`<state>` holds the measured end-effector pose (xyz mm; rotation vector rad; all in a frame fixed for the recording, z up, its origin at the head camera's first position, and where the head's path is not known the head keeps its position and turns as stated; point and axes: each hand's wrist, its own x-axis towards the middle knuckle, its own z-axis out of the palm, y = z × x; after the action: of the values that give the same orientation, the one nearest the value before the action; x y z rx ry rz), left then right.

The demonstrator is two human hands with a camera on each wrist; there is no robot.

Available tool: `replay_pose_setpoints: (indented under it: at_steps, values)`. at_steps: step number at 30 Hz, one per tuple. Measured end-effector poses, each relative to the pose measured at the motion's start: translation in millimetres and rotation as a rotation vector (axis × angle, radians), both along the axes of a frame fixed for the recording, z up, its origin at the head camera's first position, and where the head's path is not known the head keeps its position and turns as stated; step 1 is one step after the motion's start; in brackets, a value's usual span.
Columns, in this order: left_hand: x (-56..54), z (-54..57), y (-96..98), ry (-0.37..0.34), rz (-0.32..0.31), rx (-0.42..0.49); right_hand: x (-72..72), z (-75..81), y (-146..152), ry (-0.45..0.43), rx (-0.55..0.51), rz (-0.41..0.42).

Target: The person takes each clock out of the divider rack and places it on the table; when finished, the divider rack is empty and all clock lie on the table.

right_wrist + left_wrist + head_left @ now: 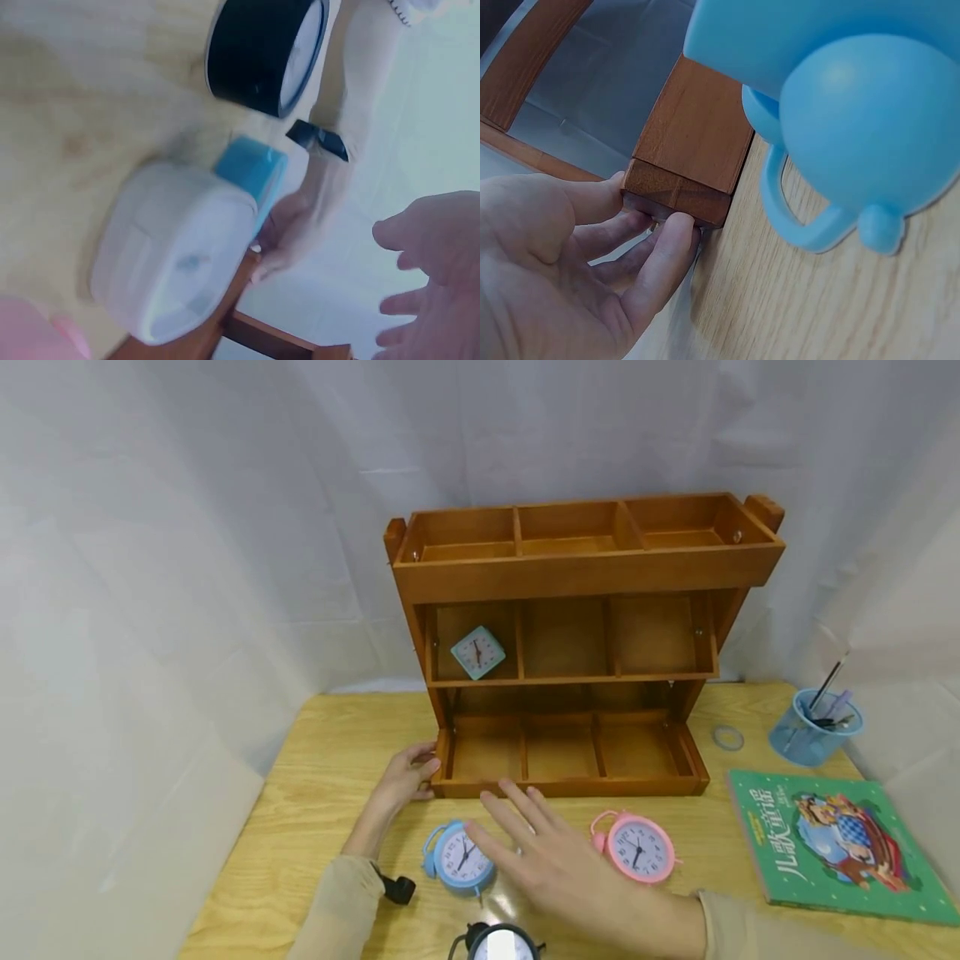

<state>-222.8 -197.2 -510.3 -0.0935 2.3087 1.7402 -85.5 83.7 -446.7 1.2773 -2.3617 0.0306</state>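
Note:
My left hand (405, 777) grips the lower left corner of a brown wooden shelf (585, 575); in the left wrist view its fingers and thumb bend round the corner. My right hand (577, 877) hovers above the table with fingers spread, holding nothing. Beneath and around it are a blue alarm clock (463, 860), a pink alarm clock (641, 850) and a black alarm clock (504, 945), cut off by the frame's bottom. A white clock (180, 255) appears in the right wrist view, mostly hidden behind the right hand in the head view. A mint square clock (478, 653) sits tilted in the middle tier's left compartment.
On the table's right lie a green picture book (847, 847) and a grey ring (727, 738), perhaps tape. A blue mesh pen cup (806, 739) with pens stands behind the book. White cloth (225, 527) hangs behind and beside the wooden table (300, 827).

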Motion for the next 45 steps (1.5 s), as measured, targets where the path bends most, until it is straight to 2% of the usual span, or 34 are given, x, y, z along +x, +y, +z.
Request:
replay_pose_setpoints:
  at_steps: [6, 10, 15, 19, 22, 26, 32, 38, 45]
  values:
    - [0.9, -0.6, -0.4, -0.002, 0.01, -0.001, -12.9, 15.7, -6, 0.119, -0.036, -0.096]
    - [0.7, -0.6, 0.4, -0.004, 0.016, 0.0, -22.6, 29.2, -8, 0.133, -0.041, -0.147]
    - [0.4, -0.9, -0.3, -0.005, 0.014, -0.004, -44.1, 42.2, -14, 0.143, -0.055, -0.21]
    - [0.4, 0.9, -1.7, -0.001, 0.011, -0.007, -70.0, 54.9, -22, 0.075, -0.082, -0.247]
    - [0.8, 1.8, -1.8, 0.001, 0.013, -0.001, -93.7, 67.1, -32, -0.012, -0.095, -0.272]
    - [1.3, 1.3, -1.1, 0.006, 0.01, 0.009, -124.5, 83.7, -45, -0.101, -0.075, -0.307]
    - [1.7, 0.2, 0.8, 0.022, 0.001, -0.004, -159.0, 97.2, -58, -0.196, -0.048, -0.34]
    - [0.4, -1.2, 2.5, 0.02, 0.016, -0.004, -181.7, 103.4, -67, -0.257, -0.024, -0.403]
    - [0.1, -0.8, 0.7, 0.013, 0.011, -0.004, -190.1, 106.6, -73, -0.374, -0.009, -0.46]
